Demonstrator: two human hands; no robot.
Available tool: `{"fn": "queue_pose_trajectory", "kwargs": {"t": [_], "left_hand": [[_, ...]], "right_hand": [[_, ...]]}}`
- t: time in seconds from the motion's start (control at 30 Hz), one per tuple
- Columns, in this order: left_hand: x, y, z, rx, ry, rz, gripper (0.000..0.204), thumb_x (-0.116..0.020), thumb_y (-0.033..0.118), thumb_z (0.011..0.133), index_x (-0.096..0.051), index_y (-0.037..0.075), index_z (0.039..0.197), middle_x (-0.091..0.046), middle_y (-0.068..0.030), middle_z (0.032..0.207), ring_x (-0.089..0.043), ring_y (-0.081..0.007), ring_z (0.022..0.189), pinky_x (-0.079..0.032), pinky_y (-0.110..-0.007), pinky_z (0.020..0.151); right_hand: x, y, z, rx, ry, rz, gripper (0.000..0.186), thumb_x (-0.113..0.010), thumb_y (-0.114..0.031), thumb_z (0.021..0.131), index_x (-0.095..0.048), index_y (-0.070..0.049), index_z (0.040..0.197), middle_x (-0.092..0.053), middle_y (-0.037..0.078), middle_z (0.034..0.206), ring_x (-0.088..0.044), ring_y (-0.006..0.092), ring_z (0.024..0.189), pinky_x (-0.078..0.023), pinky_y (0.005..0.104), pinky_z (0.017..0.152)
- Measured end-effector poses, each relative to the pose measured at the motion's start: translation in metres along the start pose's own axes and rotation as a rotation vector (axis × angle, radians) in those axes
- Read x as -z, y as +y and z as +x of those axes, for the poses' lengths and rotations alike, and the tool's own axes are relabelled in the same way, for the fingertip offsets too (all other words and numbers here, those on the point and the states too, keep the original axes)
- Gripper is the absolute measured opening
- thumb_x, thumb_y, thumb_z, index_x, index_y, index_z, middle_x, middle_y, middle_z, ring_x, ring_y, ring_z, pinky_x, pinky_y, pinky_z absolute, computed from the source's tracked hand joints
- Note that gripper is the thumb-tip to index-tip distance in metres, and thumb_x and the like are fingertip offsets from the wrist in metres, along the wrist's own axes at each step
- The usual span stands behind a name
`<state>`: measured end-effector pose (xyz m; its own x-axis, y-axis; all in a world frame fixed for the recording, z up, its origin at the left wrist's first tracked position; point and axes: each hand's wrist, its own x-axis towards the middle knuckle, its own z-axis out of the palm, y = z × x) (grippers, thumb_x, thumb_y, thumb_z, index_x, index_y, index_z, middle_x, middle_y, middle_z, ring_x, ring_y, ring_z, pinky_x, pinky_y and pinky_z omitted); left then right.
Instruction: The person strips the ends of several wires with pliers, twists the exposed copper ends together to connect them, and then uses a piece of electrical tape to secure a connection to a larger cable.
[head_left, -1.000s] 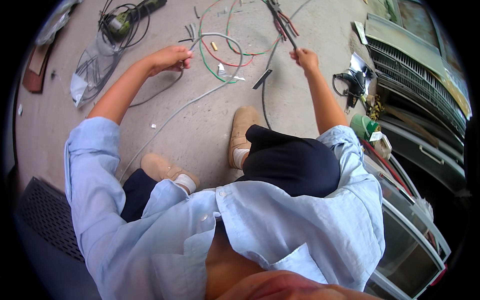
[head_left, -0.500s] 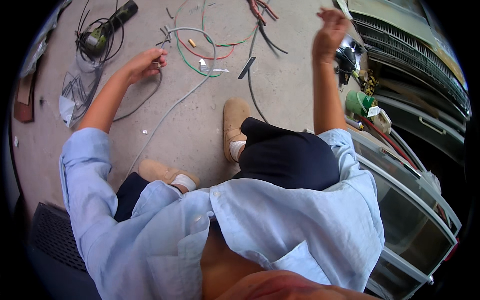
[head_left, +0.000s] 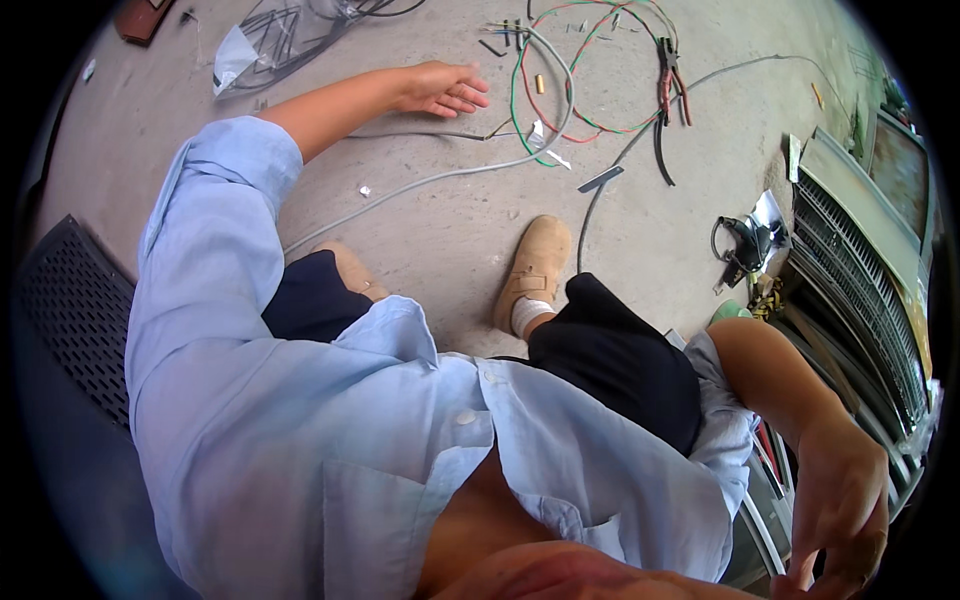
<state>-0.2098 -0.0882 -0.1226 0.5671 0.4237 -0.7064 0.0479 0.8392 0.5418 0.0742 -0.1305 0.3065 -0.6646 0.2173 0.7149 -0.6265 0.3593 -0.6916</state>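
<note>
My left hand (head_left: 450, 90) is spread open above the floor, holding nothing, near a grey cable loop (head_left: 568, 85) and a darker cable (head_left: 420, 134) with exposed thin wires. Red and green wire loops (head_left: 515, 115) lie beyond it, with a small brass-coloured cylinder (head_left: 539, 83) inside. Black-and-red handled tools (head_left: 668, 75), overlapping and hard to separate, rest to their right. A dark flat strip (head_left: 600, 179) lies nearer my feet. My right hand (head_left: 830, 500) is at the lower right, close to my face, fingers curled; whatever they may hold is hidden.
A bag of grey cables (head_left: 280, 50) is at upper left, a perforated dark panel (head_left: 75, 310) at left. Stacked grilles and frames (head_left: 860, 280) line the right, beside a black corded device (head_left: 745, 240) and a green container (head_left: 732, 312). My shoes (head_left: 532, 270) stand on the concrete floor (head_left: 430, 220).
My right hand let go of the black-and-red tools and swung back toward my face. My left hand released the cable and opened. The view has shifted, moving floor items rightward.
</note>
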Motion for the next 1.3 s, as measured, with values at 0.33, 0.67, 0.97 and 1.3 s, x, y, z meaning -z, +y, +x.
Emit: {"fn": "queue_pose_trajectory", "kwargs": {"t": [0.33,0.67,0.97,1.3], "left_hand": [[-0.008,-0.02,0.003,-0.294,-0.044,0.6,0.034,-0.05,0.009,0.084,-0.056,0.005,0.117,-0.061,-0.0052,0.11,-0.055,-0.0142,0.101,-0.043,-0.028,0.089],[-0.063,-0.002,-0.004,-0.366,-0.066,0.883,0.021,-0.06,0.02,0.086,-0.064,0.004,0.099,-0.067,-0.0061,0.095,-0.059,-0.0159,0.092,-0.043,-0.031,0.087],[-0.059,-0.003,-0.023,-0.278,0.217,0.156,0.021,-0.066,0.019,0.085,-0.062,0.0,0.092,-0.065,-0.0074,0.088,-0.057,-0.0069,0.075,-0.043,-0.019,0.066],[-0.067,-0.014,-0.027,-0.092,0.43,0.015,0.026,-0.063,0.028,0.088,-0.064,0.003,0.094,-0.066,-0.0039,0.083,-0.056,-0.0074,0.074,-0.042,-0.021,0.066]], "right_hand": [[-0.023,0.012,0.006,-0.164,0.052,-0.108,0.045,-0.051,-0.022,0.079,-0.049,-0.014,0.123,-0.06,-0.002,0.084,-0.055,0.0053,0.076,-0.032,0.0273,0.059],[0.069,0.092,-0.111,-0.528,0.119,-0.177,0.024,-0.049,-0.024,0.093,-0.062,-0.008,0.106,-0.061,0.005,0.092,-0.05,0.0111,0.07,-0.038,0.0218,0.059],[0.082,0.33,-0.256,-1.203,0.361,-0.975,0.043,-0.064,-0.031,0.083,-0.055,-0.005,0.116,-0.063,0.016,0.107,-0.065,0.0261,0.084,-0.05,0.0369,0.075],[0.079,0.383,-0.245,-1.213,0.44,-0.784,0.028,-0.068,-0.032,0.079,-0.065,-0.007,0.091,-0.067,0.007,0.082,-0.063,0.0208,0.07,-0.048,0.0343,0.064]]}}
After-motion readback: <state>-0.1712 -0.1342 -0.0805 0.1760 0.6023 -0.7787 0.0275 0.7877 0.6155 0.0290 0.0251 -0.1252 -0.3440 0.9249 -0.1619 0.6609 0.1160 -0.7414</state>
